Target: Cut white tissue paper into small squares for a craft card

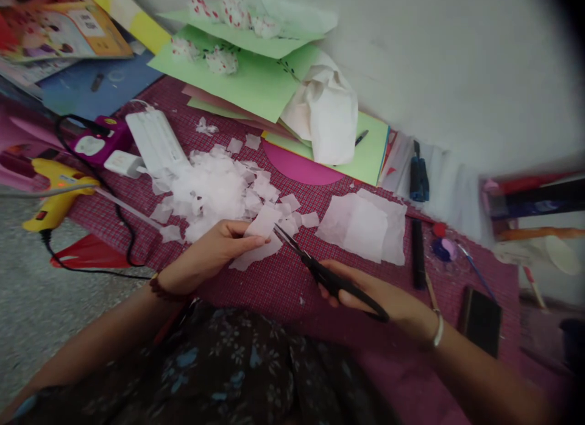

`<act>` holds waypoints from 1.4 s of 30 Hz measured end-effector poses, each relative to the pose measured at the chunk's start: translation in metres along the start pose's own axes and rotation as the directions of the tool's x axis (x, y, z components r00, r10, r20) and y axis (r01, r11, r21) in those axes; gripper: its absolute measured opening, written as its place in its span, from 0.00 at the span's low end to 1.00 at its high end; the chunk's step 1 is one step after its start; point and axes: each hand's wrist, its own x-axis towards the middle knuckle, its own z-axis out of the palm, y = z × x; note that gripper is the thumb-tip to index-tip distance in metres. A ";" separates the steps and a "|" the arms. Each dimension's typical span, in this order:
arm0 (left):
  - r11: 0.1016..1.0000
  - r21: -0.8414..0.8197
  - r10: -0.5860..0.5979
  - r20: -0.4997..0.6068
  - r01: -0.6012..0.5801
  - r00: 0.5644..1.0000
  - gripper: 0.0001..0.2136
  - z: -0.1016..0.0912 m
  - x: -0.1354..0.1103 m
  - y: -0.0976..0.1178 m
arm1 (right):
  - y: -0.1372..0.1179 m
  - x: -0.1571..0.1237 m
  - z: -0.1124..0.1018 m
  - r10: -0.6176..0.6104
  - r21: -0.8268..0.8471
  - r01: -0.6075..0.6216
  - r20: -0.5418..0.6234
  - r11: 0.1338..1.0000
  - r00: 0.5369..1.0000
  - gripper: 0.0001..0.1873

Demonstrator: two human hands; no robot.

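My left hand (226,247) pinches a strip of thin white paper (264,221) between thumb and fingers. Black-handled scissors (331,277) are in my right hand (351,285), their blades pointing up and left with the tips at the right edge of the strip. Another white piece (256,256) lies or hangs just below the strip; I cannot tell whether it is held too. Behind my left hand spreads a heap of small cut white paper pieces (214,184). Larger white sheets (365,227) lie flat on the checked cloth to the right.
A yellow glue gun (59,193) with a black cord sits at the left edge, near a purple power socket (103,142) and a white box (155,139). Green paper (256,78) with flower decorations leans at the back. A dark phone-like object (479,320) lies at right.
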 end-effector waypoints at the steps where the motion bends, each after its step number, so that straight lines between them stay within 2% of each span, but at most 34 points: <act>1: 0.999 0.033 0.002 0.006 -0.002 1.000 0.09 0.000 0.001 0.000 | 0.000 0.001 0.000 0.003 -0.002 -0.003 0.004 1.000 1.000 0.33; 4: 0.993 0.112 0.018 0.049 -0.024 0.999 0.08 0.002 0.003 0.000 | -0.003 0.007 0.003 -0.012 0.000 0.012 0.022 1.000 1.000 0.34; 8: 0.994 0.104 0.017 0.112 -0.029 0.994 0.05 0.004 0.003 0.004 | -0.010 0.012 0.005 -0.005 0.030 0.004 0.026 1.000 1.000 0.32; 13: 0.995 0.096 -0.040 0.083 0.032 0.996 0.05 0.007 0.003 0.011 | -0.011 0.013 0.007 0.030 0.078 -0.030 -0.006 0.997 1.000 0.33; 17: 0.995 0.094 -0.052 0.106 0.042 0.993 0.06 0.008 0.005 0.011 | -0.004 0.012 0.009 0.047 0.102 -0.044 -0.027 0.994 0.999 0.31; 23: 0.999 0.038 0.009 0.146 -0.015 0.989 0.06 0.006 0.009 0.003 | 0.008 0.015 0.010 0.061 0.158 -0.048 -0.080 0.986 0.995 0.32; 26: 0.994 0.066 0.079 0.143 -0.089 0.987 0.06 0.003 0.010 -0.002 | 0.004 0.015 0.007 -0.015 0.078 0.020 -0.066 0.997 0.998 0.31; 29: 0.976 0.159 0.131 0.096 -0.146 0.987 0.09 0.002 0.005 -0.004 | -0.001 0.011 0.003 -0.079 0.026 0.081 -0.056 0.996 0.995 0.31; 31: 0.942 0.270 0.190 0.063 -0.200 0.980 0.11 0.004 -0.003 -0.005 | 0.001 0.007 0.003 -0.075 0.041 0.079 -0.100 0.996 0.992 0.31; 33: 0.844 0.464 0.267 0.069 -0.268 0.961 0.13 0.008 -0.014 -0.006 | 0.006 0.003 0.003 -0.055 0.079 0.067 -0.150 0.995 0.987 0.30; 36: 0.573 0.756 0.331 0.141 -0.317 0.933 0.18 0.021 -0.025 -0.014 | 0.016 -0.005 0.004 -0.050 0.148 0.079 -0.192 0.986 0.980 0.30; 38: 0.427 0.839 0.358 0.184 -0.336 0.915 0.19 0.032 -0.026 -0.023 | 0.021 -0.011 0.005 -0.043 0.146 0.074 -0.204 0.987 0.978 0.30; 40: 0.392 0.843 0.380 0.217 -0.369 0.899 0.15 0.040 -0.022 -0.032 | 0.022 -0.018 0.006 -0.027 0.108 0.049 -0.192 0.993 0.981 0.30; 42: 0.490 0.780 0.408 0.189 -0.389 0.893 0.11 0.042 -0.017 -0.036 | 0.022 -0.024 0.006 -0.023 0.066 0.034 -0.154 0.997 0.988 0.30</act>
